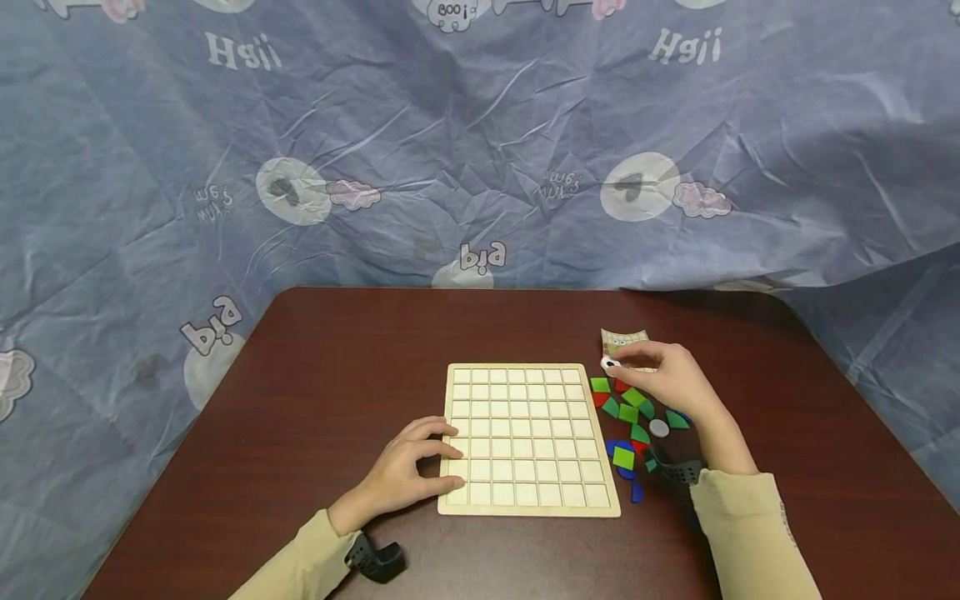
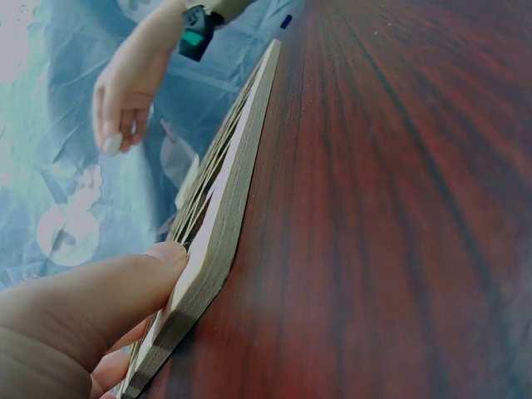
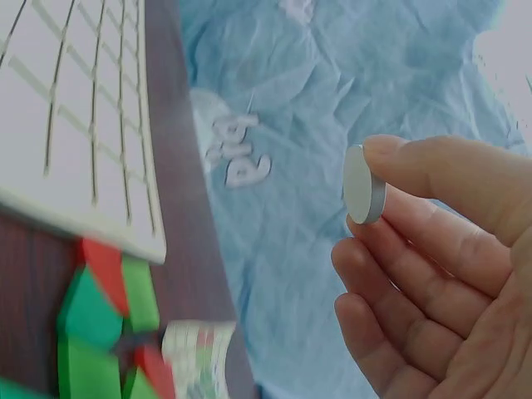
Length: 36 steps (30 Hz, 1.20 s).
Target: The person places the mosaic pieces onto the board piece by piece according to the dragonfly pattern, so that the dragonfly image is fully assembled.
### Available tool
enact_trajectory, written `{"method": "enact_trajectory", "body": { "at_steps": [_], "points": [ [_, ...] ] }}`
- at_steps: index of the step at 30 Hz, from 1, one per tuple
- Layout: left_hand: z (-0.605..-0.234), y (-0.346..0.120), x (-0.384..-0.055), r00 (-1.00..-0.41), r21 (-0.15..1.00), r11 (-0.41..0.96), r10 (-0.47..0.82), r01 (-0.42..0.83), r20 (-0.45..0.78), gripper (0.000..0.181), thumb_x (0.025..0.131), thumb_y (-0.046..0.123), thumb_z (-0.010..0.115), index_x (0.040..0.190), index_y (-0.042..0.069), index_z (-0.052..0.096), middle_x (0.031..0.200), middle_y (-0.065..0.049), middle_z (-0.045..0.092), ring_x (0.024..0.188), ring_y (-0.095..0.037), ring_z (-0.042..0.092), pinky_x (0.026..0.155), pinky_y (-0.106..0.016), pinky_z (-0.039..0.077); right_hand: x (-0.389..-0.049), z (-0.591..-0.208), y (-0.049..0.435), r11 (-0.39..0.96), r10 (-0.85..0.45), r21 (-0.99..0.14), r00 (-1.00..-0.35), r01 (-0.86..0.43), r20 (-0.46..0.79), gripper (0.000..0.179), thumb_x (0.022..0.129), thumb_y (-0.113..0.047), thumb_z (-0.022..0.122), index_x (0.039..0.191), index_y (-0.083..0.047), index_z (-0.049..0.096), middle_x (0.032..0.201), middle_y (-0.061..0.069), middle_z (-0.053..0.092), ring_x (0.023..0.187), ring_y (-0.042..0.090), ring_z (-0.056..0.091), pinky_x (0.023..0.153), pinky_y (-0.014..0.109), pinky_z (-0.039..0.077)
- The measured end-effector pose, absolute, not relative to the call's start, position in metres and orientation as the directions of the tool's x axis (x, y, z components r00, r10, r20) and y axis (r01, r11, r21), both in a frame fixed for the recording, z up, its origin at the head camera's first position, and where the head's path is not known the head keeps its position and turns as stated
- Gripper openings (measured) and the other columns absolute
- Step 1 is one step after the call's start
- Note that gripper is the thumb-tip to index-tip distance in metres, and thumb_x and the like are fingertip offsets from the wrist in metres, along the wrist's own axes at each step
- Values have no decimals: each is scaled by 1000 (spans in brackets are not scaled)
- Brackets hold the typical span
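A pale wooden board point(image 1: 536, 510) with a grid of square recesses lies flat on the table. My left hand point(image 1: 405, 468) rests on its left edge, fingers spread and lightly bent, thumb point(image 2: 137, 287) touching the rim. Over to the right of the board, my right hand point(image 1: 675, 379) pinches a small round white disc point(image 3: 358, 184) between thumb and fingertips, held above the table. A black mark shows on the disc in the head view. Under that hand is a printed card point(image 1: 624, 337), partly hidden by it.
Along the board's right side lie several loose coloured pieces, among them a light green square point(image 1: 623, 457), a dark green quarter-round point(image 1: 676, 420) and a grey disc point(image 1: 658, 427). The dark wooden table point(image 1: 360, 350) ends at a patterned blue cloth point(image 1: 465, 150).
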<state>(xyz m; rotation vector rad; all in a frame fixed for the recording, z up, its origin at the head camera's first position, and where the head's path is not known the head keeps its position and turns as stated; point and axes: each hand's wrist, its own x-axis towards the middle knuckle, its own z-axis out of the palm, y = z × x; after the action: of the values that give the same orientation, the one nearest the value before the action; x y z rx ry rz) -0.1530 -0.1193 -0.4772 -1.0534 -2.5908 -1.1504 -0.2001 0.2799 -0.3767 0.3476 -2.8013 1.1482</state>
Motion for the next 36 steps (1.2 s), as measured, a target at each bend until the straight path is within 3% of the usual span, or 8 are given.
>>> {"method": "enact_trajectory", "body": {
  "at_steps": [18,36],
  "points": [
    [-477,-118,-153,-747,612,459,550,644,373,27,79,40,75,100,23,72,123,4,57,129,-21,40,100,-46,40,-219,-383,194,506,-315,-816,-941,-279,126,33,84,-29,72,111,-11,69,111,6,65,100,25,61,83,40,53],
    [-477,-118,-154,-748,608,465,550,643,371,27,79,42,74,100,24,73,122,5,57,128,-22,41,98,-48,41,-232,-420,156,540,-400,-787,-914,-298,72,28,83,-18,72,108,-6,70,102,3,67,91,19,63,79,33,53]
  ]
}}
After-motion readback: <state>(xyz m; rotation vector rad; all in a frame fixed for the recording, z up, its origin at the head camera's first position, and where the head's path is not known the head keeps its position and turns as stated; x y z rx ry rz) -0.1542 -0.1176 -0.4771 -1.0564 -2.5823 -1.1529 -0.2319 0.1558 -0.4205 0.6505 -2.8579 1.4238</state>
